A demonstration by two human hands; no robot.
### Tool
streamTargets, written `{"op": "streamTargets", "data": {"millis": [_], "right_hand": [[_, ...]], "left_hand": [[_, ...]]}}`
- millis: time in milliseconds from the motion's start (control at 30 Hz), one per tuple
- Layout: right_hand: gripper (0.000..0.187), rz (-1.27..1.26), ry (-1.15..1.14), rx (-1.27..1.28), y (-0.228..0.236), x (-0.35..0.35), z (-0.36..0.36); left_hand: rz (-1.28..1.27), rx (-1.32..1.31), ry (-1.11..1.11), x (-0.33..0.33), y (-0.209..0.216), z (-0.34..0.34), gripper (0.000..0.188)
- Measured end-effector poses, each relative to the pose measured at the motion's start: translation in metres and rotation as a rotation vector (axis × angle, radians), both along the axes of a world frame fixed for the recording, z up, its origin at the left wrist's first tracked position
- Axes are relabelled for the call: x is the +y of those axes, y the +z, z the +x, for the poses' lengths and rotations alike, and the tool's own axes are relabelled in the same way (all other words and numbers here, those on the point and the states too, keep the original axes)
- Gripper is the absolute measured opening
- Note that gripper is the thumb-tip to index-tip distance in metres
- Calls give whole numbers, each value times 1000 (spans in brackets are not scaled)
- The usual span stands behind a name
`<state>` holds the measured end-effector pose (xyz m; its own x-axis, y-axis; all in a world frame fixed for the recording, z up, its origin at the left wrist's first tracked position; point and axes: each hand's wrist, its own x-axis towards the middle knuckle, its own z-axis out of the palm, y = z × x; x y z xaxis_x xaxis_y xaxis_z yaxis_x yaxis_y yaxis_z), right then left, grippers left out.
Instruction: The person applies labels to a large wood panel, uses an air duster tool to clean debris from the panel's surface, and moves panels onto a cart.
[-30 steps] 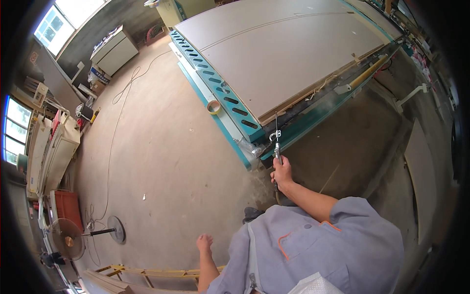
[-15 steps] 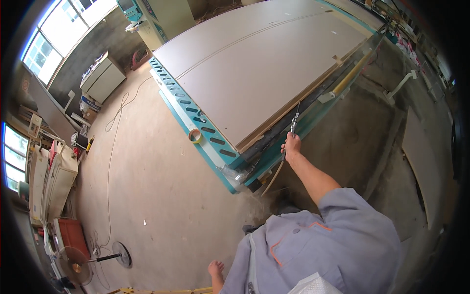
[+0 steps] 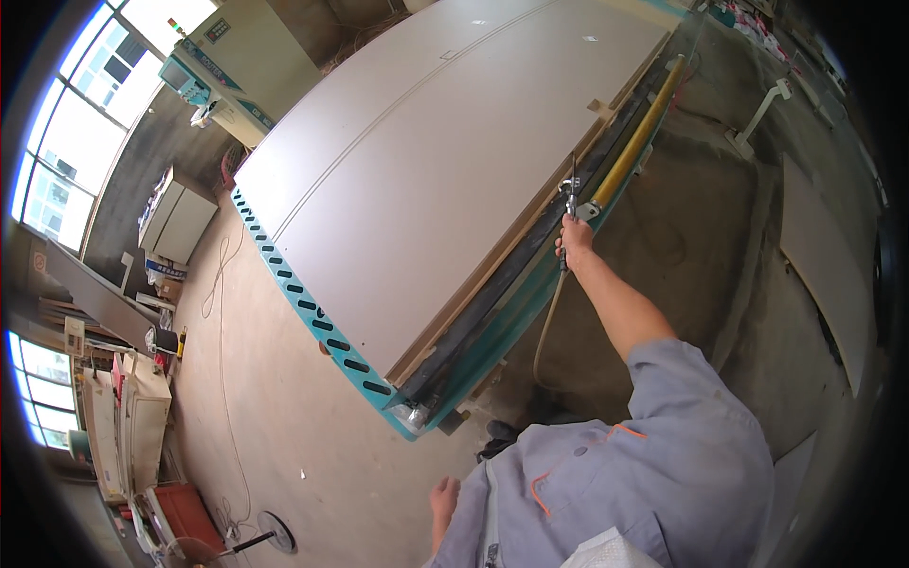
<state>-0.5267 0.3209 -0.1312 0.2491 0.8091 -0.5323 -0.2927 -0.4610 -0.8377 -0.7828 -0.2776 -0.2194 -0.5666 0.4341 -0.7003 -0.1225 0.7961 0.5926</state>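
Observation:
My right hand [image 3: 575, 240], its arm stretched forward, is wrapped round the handle of a metal air blow gun [image 3: 570, 193]. The gun's thin nozzle points away from me, above the edge of a large pale panel [image 3: 445, 161]. From its lower end a tan air hose [image 3: 543, 336] hangs towards the floor. The panel lies on a teal machine table [image 3: 312, 320] with slots along its left side. Low beside my body hangs my left hand [image 3: 444, 495], fingers loosely curled, with nothing visible in them.
Along the table's near side runs a yellow bar [image 3: 644, 137]. A control cabinet [image 3: 251, 62] stands at the far left, with a white drawer unit [image 3: 178, 216] nearer. A cable [image 3: 223, 369] crosses the floor towards a fan base [image 3: 276, 532]. A board [image 3: 822, 265] lies at right.
My right hand has moved forward with the blow gun, farther along the panel's edge. The view has shifted, so the table's near corner sits lower and further left. My left hand stays low.

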Motion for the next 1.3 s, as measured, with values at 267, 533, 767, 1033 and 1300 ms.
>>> {"op": "streamTargets", "data": {"millis": [267,533,767,1033,1300], "right_hand": [[23,32,-102,44,9,82,56],[27,22,51,-128,37,106,108],[25,20,69,-258,38,111,142],[24,44,-1,-173,9,200,191],[24,41,-14,-60,-7,320,238]], "left_hand": [[-34,-61,48,37,5,-35,33],[-184,120,-645,29,-109,-49,34],[-139,-78,-428,116,-97,-31,35],[-180,-56,-461,203,-87,21,36],[-177,15,-412,354,-62,144,36]]}}
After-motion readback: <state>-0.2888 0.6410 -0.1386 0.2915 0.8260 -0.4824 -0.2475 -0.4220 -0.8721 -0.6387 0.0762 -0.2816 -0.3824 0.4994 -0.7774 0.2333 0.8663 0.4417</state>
